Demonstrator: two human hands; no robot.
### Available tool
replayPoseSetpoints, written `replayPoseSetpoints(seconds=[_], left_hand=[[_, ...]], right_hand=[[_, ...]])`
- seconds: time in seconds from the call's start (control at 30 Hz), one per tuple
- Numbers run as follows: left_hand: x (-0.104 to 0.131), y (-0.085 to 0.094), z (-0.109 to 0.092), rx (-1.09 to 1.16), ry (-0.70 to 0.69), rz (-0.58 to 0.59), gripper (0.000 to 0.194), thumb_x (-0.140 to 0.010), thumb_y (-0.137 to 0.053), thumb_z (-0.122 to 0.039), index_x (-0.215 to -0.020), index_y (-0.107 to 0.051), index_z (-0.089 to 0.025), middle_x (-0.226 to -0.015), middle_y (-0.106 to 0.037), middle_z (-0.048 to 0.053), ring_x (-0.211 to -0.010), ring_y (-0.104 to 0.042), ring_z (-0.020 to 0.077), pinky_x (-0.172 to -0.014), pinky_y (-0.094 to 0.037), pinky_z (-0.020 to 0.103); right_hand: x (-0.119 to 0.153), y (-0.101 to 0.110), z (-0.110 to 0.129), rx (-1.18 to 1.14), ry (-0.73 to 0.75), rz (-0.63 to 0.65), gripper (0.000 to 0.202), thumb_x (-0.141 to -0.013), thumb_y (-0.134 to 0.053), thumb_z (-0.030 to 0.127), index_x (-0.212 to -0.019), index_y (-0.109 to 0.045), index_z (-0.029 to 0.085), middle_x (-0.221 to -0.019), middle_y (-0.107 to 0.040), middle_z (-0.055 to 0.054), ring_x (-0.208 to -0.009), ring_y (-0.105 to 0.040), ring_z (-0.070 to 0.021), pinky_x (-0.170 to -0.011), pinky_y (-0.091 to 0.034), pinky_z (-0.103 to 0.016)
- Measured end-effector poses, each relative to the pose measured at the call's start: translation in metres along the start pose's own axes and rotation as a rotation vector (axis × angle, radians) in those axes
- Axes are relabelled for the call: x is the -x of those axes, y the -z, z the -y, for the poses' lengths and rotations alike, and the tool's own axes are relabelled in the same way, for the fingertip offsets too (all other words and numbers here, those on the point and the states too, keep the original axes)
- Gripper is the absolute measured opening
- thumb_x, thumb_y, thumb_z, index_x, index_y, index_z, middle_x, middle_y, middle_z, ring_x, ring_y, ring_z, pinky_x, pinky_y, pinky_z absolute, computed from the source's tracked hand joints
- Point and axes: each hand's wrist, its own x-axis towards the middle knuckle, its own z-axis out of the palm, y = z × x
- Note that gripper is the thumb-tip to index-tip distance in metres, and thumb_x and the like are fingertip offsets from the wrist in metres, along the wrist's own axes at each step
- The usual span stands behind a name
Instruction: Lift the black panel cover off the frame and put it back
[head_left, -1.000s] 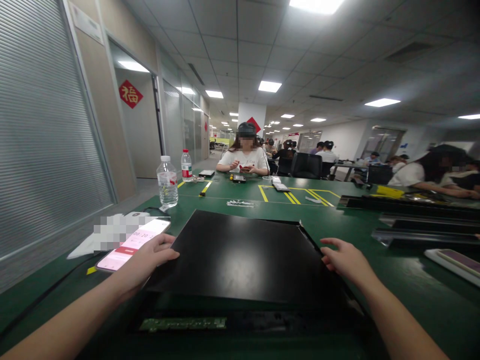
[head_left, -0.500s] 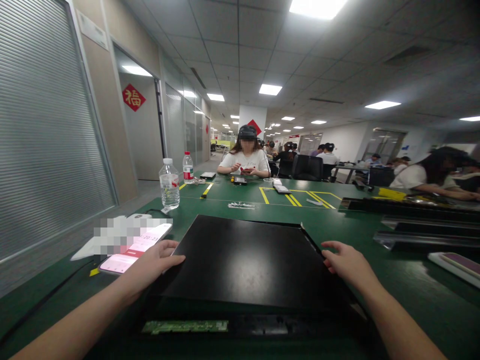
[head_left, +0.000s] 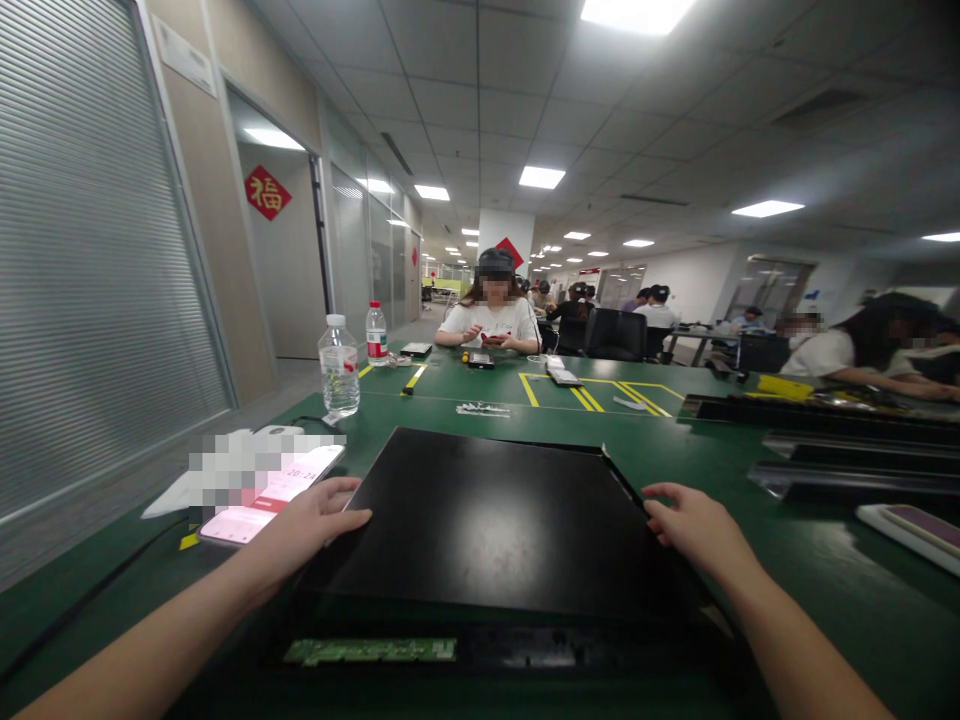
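Note:
A glossy black display panel (head_left: 480, 530) lies flat in front of me, over a dark frame whose rim shows along the right and far sides. My left hand (head_left: 326, 510) holds the panel's left edge, thumb on top. Across from it, my right hand (head_left: 682, 520) has its bent fingers against the right edge; their tips are partly hidden there. Along the near side runs a narrow green circuit board (head_left: 371, 651) set in the dark frame.
Left of the panel lie a lit phone (head_left: 274, 500) and a water bottle (head_left: 340, 367). Long dark strips (head_left: 825, 480) and a white-edged device (head_left: 915, 535) are at the right. Across the green table (head_left: 420, 412), a person (head_left: 495, 320) sits facing me. Another bottle (head_left: 376, 335) stands farther back.

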Motion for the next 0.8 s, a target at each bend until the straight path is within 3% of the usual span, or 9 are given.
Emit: replayPoseSetpoints(seconds=[0.4,0.8], left_hand=[[0.004,-0.002,-0.002,-0.015,-0.003,0.027,0.051,-0.061,-0.076,-0.034,-0.102,-0.049,-0.021,-0.074,-0.075,0.002,-0.068,-0.073,0.0267,-0.062,-0.055,0.036],[-0.001,0.003,0.0,-0.07,-0.023,0.011,0.045,-0.064,-0.075,-0.04,-0.098,-0.052,-0.021,-0.07,-0.074,0.001,-0.067,-0.072,0.0259,-0.058,-0.053,0.033]], right_hand=[[0.005,0.002,0.002,0.058,0.121,0.03,0.034,-0.074,-0.053,0.041,-0.1,-0.069,0.025,-0.077,-0.071,-0.003,-0.065,-0.065,-0.0176,-0.061,-0.044,-0.026],[0.01,0.005,0.008,0.001,0.104,0.064,0.034,-0.075,-0.05,0.039,-0.099,-0.068,0.021,-0.065,-0.069,-0.001,-0.049,-0.06,-0.0142,-0.056,-0.043,-0.026]])
